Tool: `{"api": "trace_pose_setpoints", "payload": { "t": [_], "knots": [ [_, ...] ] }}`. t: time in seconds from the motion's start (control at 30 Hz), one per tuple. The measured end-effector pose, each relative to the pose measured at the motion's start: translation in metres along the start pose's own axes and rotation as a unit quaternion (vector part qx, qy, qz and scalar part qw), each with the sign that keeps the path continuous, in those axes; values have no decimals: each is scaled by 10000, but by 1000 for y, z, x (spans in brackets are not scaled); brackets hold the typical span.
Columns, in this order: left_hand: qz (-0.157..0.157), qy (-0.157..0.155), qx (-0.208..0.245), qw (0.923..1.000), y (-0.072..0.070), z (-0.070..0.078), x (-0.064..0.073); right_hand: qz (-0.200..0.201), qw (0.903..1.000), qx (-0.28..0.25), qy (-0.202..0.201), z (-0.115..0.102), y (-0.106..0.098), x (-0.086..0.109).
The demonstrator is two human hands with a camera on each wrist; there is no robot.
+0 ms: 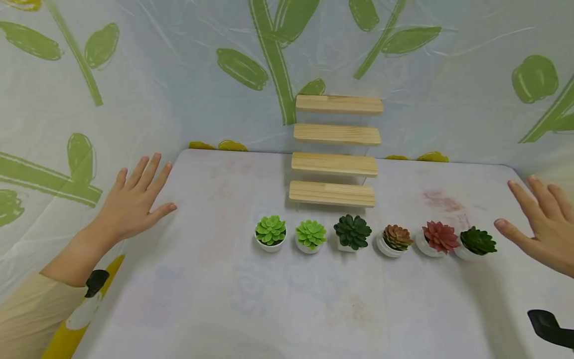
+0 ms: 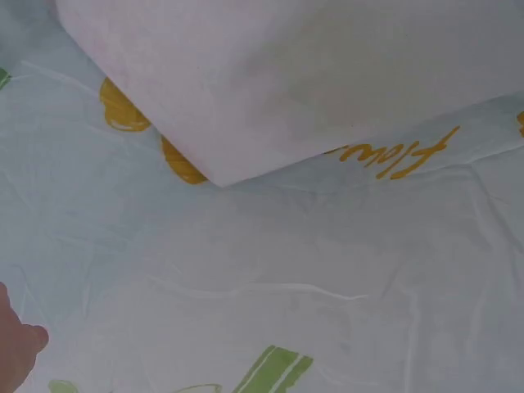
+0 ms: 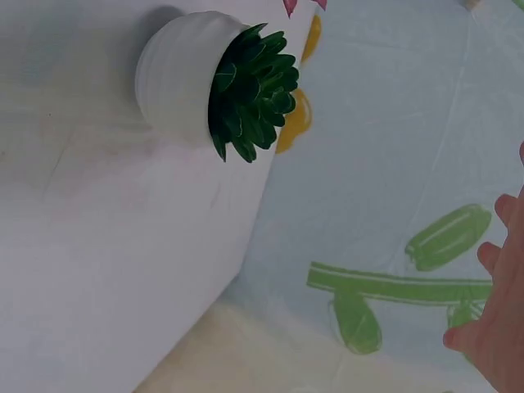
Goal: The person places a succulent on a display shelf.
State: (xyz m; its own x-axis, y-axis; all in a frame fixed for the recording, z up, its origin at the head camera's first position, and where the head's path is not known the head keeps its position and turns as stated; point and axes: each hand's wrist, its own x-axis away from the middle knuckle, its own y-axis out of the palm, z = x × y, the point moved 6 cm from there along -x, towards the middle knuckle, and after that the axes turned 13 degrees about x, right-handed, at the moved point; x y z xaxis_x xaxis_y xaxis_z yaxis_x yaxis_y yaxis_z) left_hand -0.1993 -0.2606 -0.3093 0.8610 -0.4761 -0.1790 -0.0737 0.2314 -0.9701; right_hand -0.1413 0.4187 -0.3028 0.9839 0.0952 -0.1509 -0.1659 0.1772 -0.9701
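My left hand [image 1: 136, 204] is held flat with fingers spread over the table's left edge, touching nothing. At the right side my right hand [image 1: 544, 224] is spread too, its fingers straight and holding nothing. Nearest to it is a dark green succulent [image 1: 479, 241] in a ribbed white pot [image 3: 176, 78]. The row continues leftward with a red succulent [image 1: 440, 237], a brownish one [image 1: 397, 237], a dark green succulent [image 1: 353, 231] in a square-looking pot, and two bright green succulents, one in the middle-left [image 1: 311, 234] and one at the row's left end [image 1: 271, 230].
Behind the pots stands a stepped rack with pale wooden shelves [image 1: 332, 193], rising toward the back. The white table [image 1: 202, 299] has rounded back corners. A leaf-printed cloth [image 1: 179, 75] hangs behind and beside it.
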Motion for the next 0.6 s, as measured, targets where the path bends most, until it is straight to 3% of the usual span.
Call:
{"api": "trace_pose_setpoints", "payload": {
  "t": [0.1, 0.23, 0.4, 0.5, 0.6],
  "knots": [
    [147, 71, 358, 9992, 1, 1, -2, 81, 9999, -78, -17, 0, -1, 1],
    [249, 156, 1417, 9895, 3, 3, -6, 565, 9974, -424, -110, 0, -7, 2],
    [-140, -327, 2828, 9585, 12, 2, -10, 1041, 9889, -1060, -11, 2, -14, 5],
    [-300, -508, 3350, 9404, 18, 3, -14, 1095, 9824, -1505, 144, 4, -14, 6],
    [-375, -622, 3682, 9269, 25, 5, -19, 1134, 9746, -1915, 259, 4, -10, 10]
  ]
}}
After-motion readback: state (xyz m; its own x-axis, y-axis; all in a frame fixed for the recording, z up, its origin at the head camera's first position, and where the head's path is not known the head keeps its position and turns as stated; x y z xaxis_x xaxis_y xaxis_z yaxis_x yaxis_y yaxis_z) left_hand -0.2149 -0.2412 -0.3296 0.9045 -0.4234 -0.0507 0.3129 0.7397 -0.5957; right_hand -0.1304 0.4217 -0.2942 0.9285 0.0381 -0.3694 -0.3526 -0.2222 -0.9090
